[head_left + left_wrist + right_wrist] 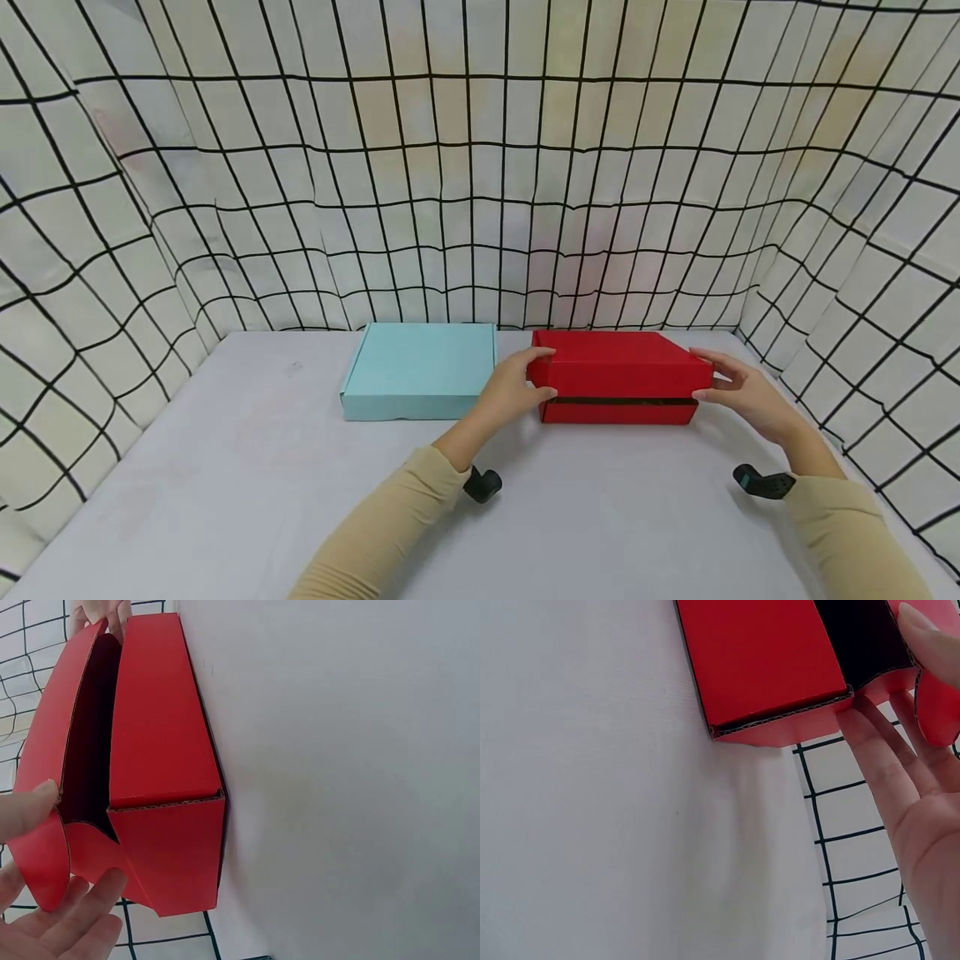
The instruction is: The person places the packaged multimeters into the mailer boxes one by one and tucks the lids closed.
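Observation:
A red cardboard box (600,367) sits at the back right of the table, its lid raised a little with a dark gap along the front. My left hand (512,385) holds the lid's left front corner, thumb on the front flap and fingers by the side. At the opposite corner, my right hand (750,400) grips the lid in the same way. Seen from the left wrist, the lid's side flap (41,862) lies between thumb and fingers. In the right wrist view the thumb presses the lid edge while fingers touch the box's side wall (787,727). The inside is dark.
A closed light blue box (423,362) lies left of the red one. The white table (225,467) ends at a white fabric wall with a black grid (480,183). Black wrist-worn devices (763,482) show beneath both forearms in beige sleeves.

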